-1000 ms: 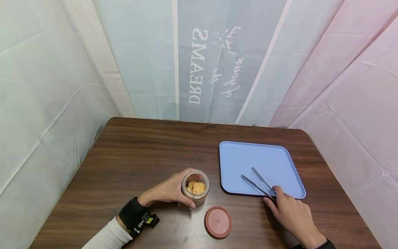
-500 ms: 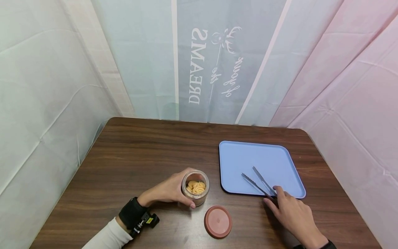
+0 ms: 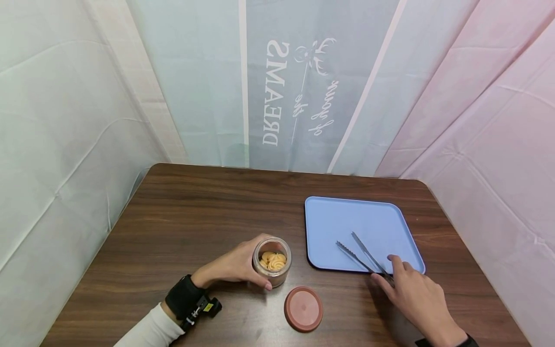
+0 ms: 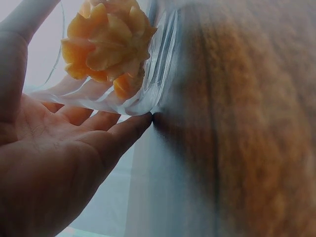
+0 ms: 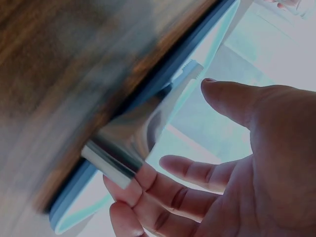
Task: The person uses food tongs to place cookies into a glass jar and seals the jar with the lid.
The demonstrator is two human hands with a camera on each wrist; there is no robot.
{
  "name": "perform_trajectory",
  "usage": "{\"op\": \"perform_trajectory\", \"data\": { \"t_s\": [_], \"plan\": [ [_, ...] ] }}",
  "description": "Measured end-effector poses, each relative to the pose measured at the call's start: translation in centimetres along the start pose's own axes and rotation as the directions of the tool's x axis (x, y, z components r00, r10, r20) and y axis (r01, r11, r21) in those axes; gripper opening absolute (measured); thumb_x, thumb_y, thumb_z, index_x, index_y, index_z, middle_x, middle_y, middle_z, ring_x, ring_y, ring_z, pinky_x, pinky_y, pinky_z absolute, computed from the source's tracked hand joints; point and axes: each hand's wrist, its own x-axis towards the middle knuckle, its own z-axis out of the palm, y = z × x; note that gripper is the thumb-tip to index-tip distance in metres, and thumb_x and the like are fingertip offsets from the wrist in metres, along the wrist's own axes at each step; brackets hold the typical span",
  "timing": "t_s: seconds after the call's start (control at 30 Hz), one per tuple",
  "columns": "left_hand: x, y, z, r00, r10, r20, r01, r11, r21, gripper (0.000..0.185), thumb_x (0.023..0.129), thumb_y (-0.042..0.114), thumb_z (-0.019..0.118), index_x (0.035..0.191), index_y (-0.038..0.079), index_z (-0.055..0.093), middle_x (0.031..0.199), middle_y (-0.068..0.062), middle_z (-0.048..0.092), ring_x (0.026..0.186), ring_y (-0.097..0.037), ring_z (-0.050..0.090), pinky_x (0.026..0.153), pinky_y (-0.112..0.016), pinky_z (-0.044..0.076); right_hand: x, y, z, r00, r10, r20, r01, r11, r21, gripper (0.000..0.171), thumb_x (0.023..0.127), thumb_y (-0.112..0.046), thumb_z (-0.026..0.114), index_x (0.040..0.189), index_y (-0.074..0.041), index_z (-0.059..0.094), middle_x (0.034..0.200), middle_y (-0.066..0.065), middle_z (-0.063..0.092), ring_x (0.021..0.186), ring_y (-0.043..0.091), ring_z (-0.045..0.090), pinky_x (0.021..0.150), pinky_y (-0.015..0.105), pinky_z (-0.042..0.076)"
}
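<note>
I see my left hand (image 3: 236, 267) wrapped round the open glass jar (image 3: 272, 260) of cookies (image 3: 274, 260), which stands on the worktop (image 3: 195, 226). My right hand (image 3: 414, 294) has relaxed, slightly spread fingers (image 5: 148, 178) touching the hinge end of the metal tongs (image 3: 362, 254), which lie on the blue tray (image 3: 342, 221). The lid (image 3: 303, 309) lies near the jar.

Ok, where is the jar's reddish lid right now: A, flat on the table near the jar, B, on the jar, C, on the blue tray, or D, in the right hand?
A: the lid lies flat on the table beside the open jar.
</note>
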Motion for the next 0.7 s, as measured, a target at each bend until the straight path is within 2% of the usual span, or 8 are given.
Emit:
{"op": "perform_trajectory", "data": {
  "t_s": [0.23, 0.4, 0.53, 0.7],
  "plan": [
    [0.1, -0.1, 0.0, 1.000, 0.010, 0.006, -0.010, 1.000, -0.002, 0.093, 0.072, 0.030, 0.101, 0.148, 0.018, 0.048, 0.139, -0.002, 0.066, 0.129, -0.022, 0.060, 0.113, -0.039, 0.046, 0.1, 0.2, -1.0, 1.000, -0.024, -0.013, 0.023, 0.999, -0.023, 0.070, 0.097, -0.052, 0.074, 0.129, 0.008, 0.058, 0.090, 0.026, 0.071, 0.054, 0.025, 0.059, 0.040, 0.034, 0.038],
    [0.0, 0.0, -0.1, 1.000, 0.000, 0.010, 0.000, 1.000, -0.005, 0.094, 0.073, 0.032, 0.100, 0.149, 0.018, 0.047, 0.139, -0.002, 0.066, 0.129, -0.022, 0.060, 0.113, -0.040, 0.046, -0.1, 0.2, -1.6, 0.999, -0.029, -0.044, 0.028, 1.000, -0.012, 0.069, 0.100, -0.055, 0.068, 0.130, 0.006, 0.058, 0.093, 0.025, 0.073, 0.059, 0.032, 0.065, 0.040, 0.038, 0.040],
    [0.0, 0.1, -0.1, 1.000, -0.012, 0.011, 0.012, 1.000, -0.004, 0.094, 0.073, 0.032, 0.100, 0.149, 0.018, 0.047, 0.139, -0.001, 0.065, 0.129, -0.021, 0.060, 0.112, -0.040, 0.046, -0.1, 0.1, -2.1, 0.996, -0.053, -0.079, 0.052, 0.999, -0.015, 0.068, 0.099, -0.054, 0.070, 0.130, 0.006, 0.059, 0.093, 0.025, 0.072, 0.062, 0.035, 0.067, 0.040, 0.040, 0.043],
    [0.0, 0.1, -0.1, 1.000, -0.016, 0.010, 0.016, 1.000, 0.002, 0.095, 0.073, 0.033, 0.100, 0.149, 0.018, 0.047, 0.139, -0.001, 0.065, 0.130, -0.022, 0.060, 0.113, -0.041, 0.046, -0.1, -0.3, -2.7, 0.991, -0.077, -0.106, 0.076, 0.997, -0.016, 0.068, 0.098, -0.053, 0.071, 0.131, 0.005, 0.060, 0.102, 0.025, 0.072, 0.079, 0.042, 0.071, 0.045, 0.046, 0.048]
  ]
}}
